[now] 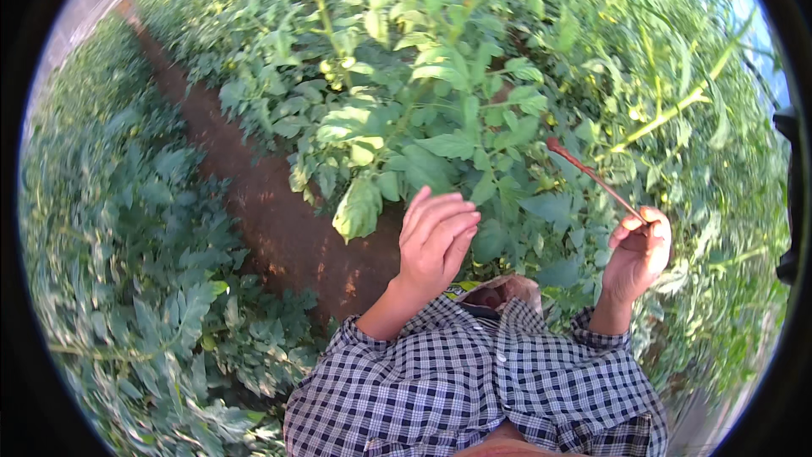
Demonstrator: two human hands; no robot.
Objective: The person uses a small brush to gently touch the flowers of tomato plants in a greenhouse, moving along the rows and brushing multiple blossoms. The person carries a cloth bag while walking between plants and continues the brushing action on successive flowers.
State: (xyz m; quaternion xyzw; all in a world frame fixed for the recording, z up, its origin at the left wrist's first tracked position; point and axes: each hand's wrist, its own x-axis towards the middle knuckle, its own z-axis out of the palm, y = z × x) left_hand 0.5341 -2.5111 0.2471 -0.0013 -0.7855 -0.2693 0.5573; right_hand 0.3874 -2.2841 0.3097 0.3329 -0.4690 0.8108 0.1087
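My right hand (637, 254) pinches the near end of a thin reddish-brown stick (599, 181) between thumb and fingers. The stick slants up to the left and has a thicker, rough, darker far end, in front of tomato leaves. My left hand (438, 238) is raised in front of my body with its fingers loosely bent. I see nothing in it, though its palm side is partly hidden. Just beyond its fingertips are the leaves of a tomato plant (444, 143). Small pale-green tomatoes (336, 66) hang farther up among the foliage.
A bare soil path (254, 197) runs from near my body to the upper left between plant rows. Dense tomato foliage (146, 254) flanks it. At right, a thick green stem (672, 111) slants across. An open-mouthed bag (530, 292) is at my waist.
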